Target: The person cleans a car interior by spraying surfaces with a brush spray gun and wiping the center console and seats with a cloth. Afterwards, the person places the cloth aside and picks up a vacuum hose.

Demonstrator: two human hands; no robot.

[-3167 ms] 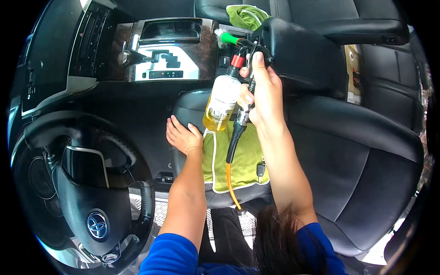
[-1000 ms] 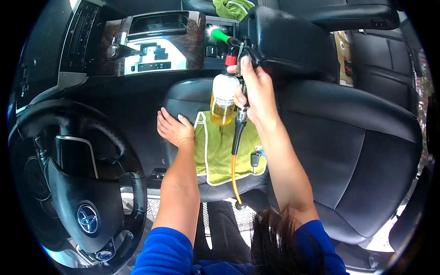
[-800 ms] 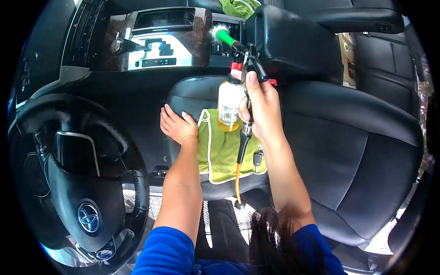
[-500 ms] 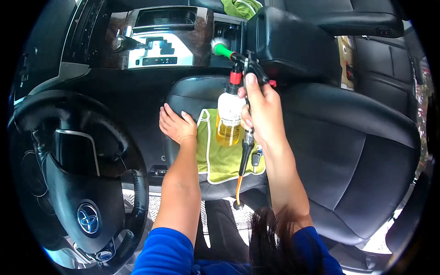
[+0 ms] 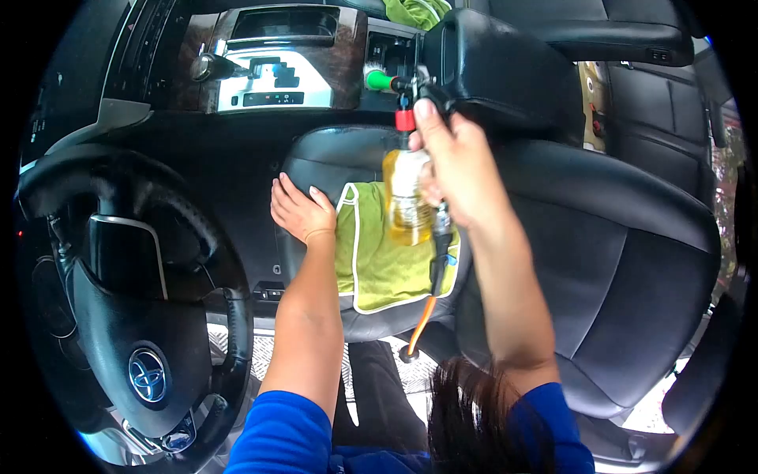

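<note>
My right hand (image 5: pixel 454 162) is wrapped round the handle of an air cleaning gun (image 5: pixel 430 91). Beneath the gun hangs a bottle (image 5: pixel 407 197) of yellow liquid, tilted and slightly blurred. Its green nozzle (image 5: pixel 380 81), ending in a white brush, points left over the cup holder area (image 5: pixel 392 55) of the console. An orange hose (image 5: pixel 422 325) runs down from the handle. My left hand (image 5: pixel 300 209) lies flat with fingers stretched on the black driver's seat (image 5: pixel 339 158), beside the left edge of a green cloth (image 5: pixel 375 272) with white trim.
The steering wheel (image 5: pixel 229 261) stands at the left. Above it are the gear lever (image 5: pixel 209 67) and the silver shift panel (image 5: pixel 308 95). A black armrest (image 5: pixel 505 75) borders the console on the right, with another green cloth (image 5: pixel 414 12) beyond it. The seat backrest (image 5: pixel 608 268) fills the right.
The cleaning gun has shifted slightly up, its nozzle now nearer the console recess. The bottle has swung to the right at its base. My left hand stays on the seat.
</note>
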